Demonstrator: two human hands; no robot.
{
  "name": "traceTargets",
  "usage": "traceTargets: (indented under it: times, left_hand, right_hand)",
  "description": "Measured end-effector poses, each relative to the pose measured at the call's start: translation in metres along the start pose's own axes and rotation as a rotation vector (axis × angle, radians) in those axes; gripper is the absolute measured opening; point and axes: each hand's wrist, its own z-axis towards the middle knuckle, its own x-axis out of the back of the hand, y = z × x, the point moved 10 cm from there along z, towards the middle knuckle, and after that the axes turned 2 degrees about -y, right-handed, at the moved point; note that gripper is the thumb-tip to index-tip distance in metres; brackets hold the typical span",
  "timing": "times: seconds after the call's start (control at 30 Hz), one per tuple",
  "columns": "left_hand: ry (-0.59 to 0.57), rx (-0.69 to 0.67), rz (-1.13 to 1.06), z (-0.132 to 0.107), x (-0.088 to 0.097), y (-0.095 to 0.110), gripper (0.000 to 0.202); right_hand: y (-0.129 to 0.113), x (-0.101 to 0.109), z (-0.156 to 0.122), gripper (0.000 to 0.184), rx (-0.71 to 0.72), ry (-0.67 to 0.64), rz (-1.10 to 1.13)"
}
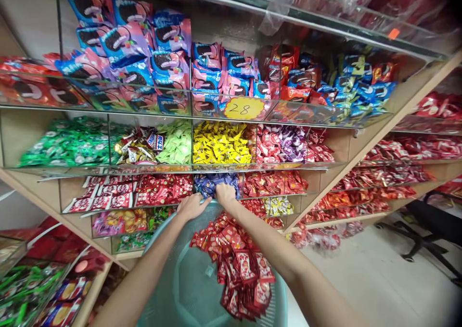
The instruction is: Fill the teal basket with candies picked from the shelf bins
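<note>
My left hand (192,206) grips the far rim of a pale green plastic basket (187,288), holding it against the shelf. A heap of small red wrapped sweets (238,264) lies in the basket's right side. My right hand (224,193) reaches into a shelf compartment of blue wrapped sweets (212,182), its fingers curled and buried among them. What the fingers hold is hidden. Red sweet packets (162,190) fill the compartment to the left and more red packets (274,182) the one to the right.
Tiered clear-fronted shelves hold green (68,142), yellow (220,144) and pink sweets, with blue-pink biscuit packs (144,53) above and a yellow "28" price tag (242,108). More red sweets line shelves at right. A black chair base (426,240) stands on the floor at right.
</note>
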Motion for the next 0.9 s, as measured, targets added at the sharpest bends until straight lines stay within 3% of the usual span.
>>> traceTargets:
  times: [0.23, 0.3, 0.4, 0.5, 0.57, 0.67, 0.9]
  left_hand:
    - [-0.002, 0.008, -0.013, 0.001, 0.000, -0.004, 0.066]
    - [-0.003, 0.008, -0.011, 0.002, 0.000, -0.004, 0.066]
    - [-0.010, 0.010, -0.002, 0.004, 0.000, -0.003, 0.065]
    - [-0.006, -0.002, 0.015, 0.005, 0.001, 0.000, 0.066]
    - [-0.002, -0.010, 0.029, 0.006, 0.003, 0.002, 0.066]
    - [-0.017, 0.007, 0.023, 0.006, 0.002, 0.001, 0.064]
    - [-0.047, 0.023, 0.004, 0.008, -0.003, -0.001, 0.049]
  right_hand:
    - [0.031, 0.009, -0.018, 0.026, -0.014, 0.139, 0.067]
    - [0.044, 0.010, -0.023, 0.026, -0.011, 0.195, 0.186]
    - [0.068, 0.011, -0.031, 0.023, -0.007, 0.304, 0.685]
    - [0.085, -0.001, -0.039, 0.028, -0.044, 0.317, 1.288]
    - [0.084, -0.009, -0.046, 0.035, -0.072, 0.280, 1.554]
    - [0.072, -0.015, -0.059, 0.039, -0.089, 0.204, 1.748]
    - [0.045, -0.009, -0.078, 0.035, 0.026, 0.187, 1.761]
